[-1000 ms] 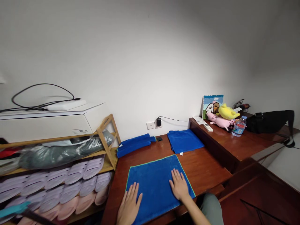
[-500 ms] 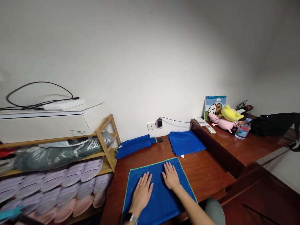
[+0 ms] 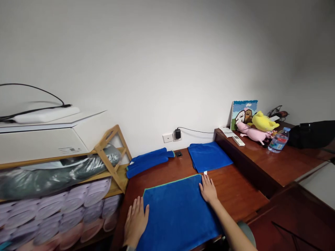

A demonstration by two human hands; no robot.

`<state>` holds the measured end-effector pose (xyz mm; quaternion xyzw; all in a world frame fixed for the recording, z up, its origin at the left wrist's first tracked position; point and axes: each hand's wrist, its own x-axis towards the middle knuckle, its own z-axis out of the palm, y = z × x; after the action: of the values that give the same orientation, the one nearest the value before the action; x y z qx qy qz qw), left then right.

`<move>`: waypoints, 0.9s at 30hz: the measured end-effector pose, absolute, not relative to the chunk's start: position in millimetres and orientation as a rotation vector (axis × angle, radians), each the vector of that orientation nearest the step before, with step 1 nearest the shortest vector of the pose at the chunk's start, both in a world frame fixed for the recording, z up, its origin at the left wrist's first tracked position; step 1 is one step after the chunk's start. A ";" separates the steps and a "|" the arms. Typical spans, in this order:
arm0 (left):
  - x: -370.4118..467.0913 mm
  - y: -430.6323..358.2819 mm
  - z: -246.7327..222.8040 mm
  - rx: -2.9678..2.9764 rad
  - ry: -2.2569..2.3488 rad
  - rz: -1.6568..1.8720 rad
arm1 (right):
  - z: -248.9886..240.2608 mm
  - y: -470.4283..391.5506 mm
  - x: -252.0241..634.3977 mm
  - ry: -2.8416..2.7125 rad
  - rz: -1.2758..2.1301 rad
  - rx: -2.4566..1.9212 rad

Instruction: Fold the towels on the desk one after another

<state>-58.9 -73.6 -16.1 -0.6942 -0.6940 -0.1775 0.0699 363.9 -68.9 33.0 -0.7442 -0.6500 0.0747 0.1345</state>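
A blue towel with a green edge lies spread flat on the brown wooden table. My left hand rests palm down over the towel's left edge, fingers stretched out, the thumb near the cloth. Over the towel's far right corner lies my right hand, also flat with its fingers extended. Beyond the spread towel, folded blue towels sit in long strips at the back left. Another folded blue towel lies at the back right, a small white tag by its front edge.
A wooden rack with several slippers and a white box stands at left. On the raised desk at right are a water bottle, plush toys, a remote and a black bag. A charger is plugged into the wall.
Both hands have slid apart from the towel's middle to its sides, the left hand leftward and nearer, the right hand rightward. The view has shifted slightly.
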 end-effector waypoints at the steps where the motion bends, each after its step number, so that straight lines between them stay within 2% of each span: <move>1: -48.8 -73.5 -11.3 -2.094 -2.057 -0.562 | 32.7 -70.7 352.6 -1.883 0.188 -2.111; 6: 42.8 -64.6 14.4 -2.443 -1.771 -0.543 | 25.7 -76.7 255.2 -2.086 0.221 -1.713; 9: 57.9 -60.1 14.5 -2.524 -1.796 -0.466 | 22.8 -76.6 235.3 -2.146 0.299 -1.661; 15: -27.3 -63.3 -1.9 -2.294 -2.074 -0.431 | 24.5 -78.1 322.7 -2.012 0.297 -1.936; 18: -60.0 -75.4 -6.1 -2.236 -2.148 -0.444 | 20.2 -85.2 364.0 -1.916 0.365 -1.920; 22: -77.3 -98.1 -4.0 -2.114 -2.180 -0.525 | 11.9 -94.3 397.1 -1.550 0.563 -1.721; 27: -73.8 -98.7 26.4 -2.081 -2.324 -0.534 | 18.2 -81.7 423.1 -1.117 0.693 -1.787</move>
<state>-73.8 -98.7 26.4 -0.6575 -0.7343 -0.1687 -0.0119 423.1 -81.7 18.2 -0.7213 -0.4507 0.2798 0.4454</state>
